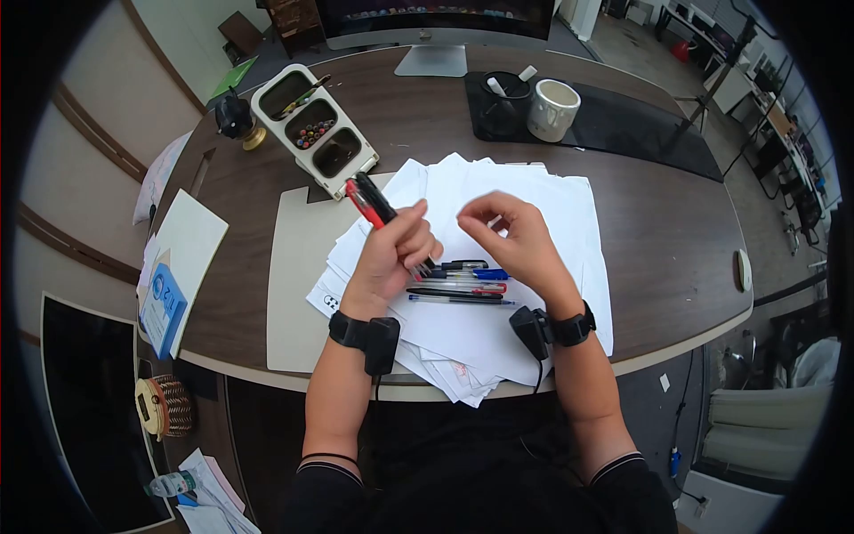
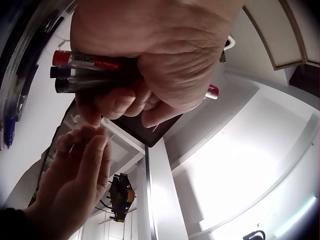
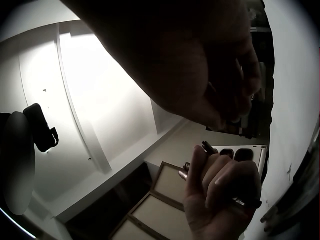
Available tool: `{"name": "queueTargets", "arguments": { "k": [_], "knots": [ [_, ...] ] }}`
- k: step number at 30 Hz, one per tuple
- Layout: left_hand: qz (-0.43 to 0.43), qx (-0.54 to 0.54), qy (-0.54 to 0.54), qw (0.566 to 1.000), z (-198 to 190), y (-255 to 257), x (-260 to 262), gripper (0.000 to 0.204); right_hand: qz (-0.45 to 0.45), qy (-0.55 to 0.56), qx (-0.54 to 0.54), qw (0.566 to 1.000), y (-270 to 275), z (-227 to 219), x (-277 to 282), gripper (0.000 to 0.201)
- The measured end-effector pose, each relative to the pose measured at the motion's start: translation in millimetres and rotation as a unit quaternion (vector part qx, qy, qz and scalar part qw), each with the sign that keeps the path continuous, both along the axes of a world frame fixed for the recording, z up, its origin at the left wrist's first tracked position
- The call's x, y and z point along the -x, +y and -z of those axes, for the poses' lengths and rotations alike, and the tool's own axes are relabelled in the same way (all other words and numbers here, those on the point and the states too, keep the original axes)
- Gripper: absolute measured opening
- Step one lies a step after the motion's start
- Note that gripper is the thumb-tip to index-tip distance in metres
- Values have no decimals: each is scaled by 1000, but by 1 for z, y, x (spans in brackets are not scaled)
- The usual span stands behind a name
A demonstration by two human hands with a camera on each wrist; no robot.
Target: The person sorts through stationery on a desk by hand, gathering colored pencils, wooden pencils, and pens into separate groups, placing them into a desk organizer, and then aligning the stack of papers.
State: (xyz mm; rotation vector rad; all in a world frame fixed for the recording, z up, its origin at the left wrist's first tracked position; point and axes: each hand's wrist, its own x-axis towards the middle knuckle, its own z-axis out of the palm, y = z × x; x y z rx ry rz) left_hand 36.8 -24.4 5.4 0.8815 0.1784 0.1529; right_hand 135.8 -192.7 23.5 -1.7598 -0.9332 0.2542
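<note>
In the head view my left hand (image 1: 390, 262) grips a bundle of pens (image 1: 366, 201), red and black, tilted over the paper pile (image 1: 534, 191). Three pen ends, one red and two dark, stick out of that fist in the left wrist view, where a red-capped pen end (image 2: 213, 92) shows on the other side. My right hand (image 1: 523, 245) hovers to the right, its fingers loosely bent toward the thumb, with nothing visible in them. Below and between the hands, several pens (image 1: 458, 298) with black, blue and red parts lie side by side on the papers.
Beyond my left hand stands a white organizer (image 1: 342, 189) with three compartments; the middle one holds markers. At the back are a black pen cup (image 1: 503, 109), a mug (image 1: 553, 111) and a monitor (image 1: 431, 36). A mouse (image 1: 743, 271) lies near the right edge, a blue box (image 1: 164, 307) at the left.
</note>
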Motion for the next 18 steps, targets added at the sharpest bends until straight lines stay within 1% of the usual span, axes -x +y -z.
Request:
{"name": "queueTargets", "arguments": {
  "k": [1, 4, 5, 8, 9, 12, 15, 18],
  "knots": [
    [-48, -16, -2, 999, 1, 2, -1, 42, -1, 5, 52, 999, -3, -1, -1, 14],
    [-82, -7, -16, 996, 3, 7, -2, 44, -43, -32, 161, 985, -8, 2, -2, 13],
    [-58, 21, -21, 998, 4, 12, 0, 41, -49, -11, 193, 980, -8, 3, -2, 15],
    [-38, 30, -8, 999, 1, 11, 3, 42, -62, -113, 243, 961, -7, 10, 0, 18],
    [-49, 21, -4, 999, 3, 11, 2, 42, -67, -110, 275, 953, -7, 16, 0, 15],
    [-75, 1, 11, 997, 5, 11, 1, 41, -83, -159, 292, 939, -8, 20, 1, 12],
    [-91, -9, 22, 996, 2, 10, 1, 41, -58, -200, 254, 944, -9, 26, 4, 13],
    [-115, -22, 22, 993, 3, 9, -2, 41, -30, -80, 204, 975, -5, 23, -5, 15]
  ]
}}
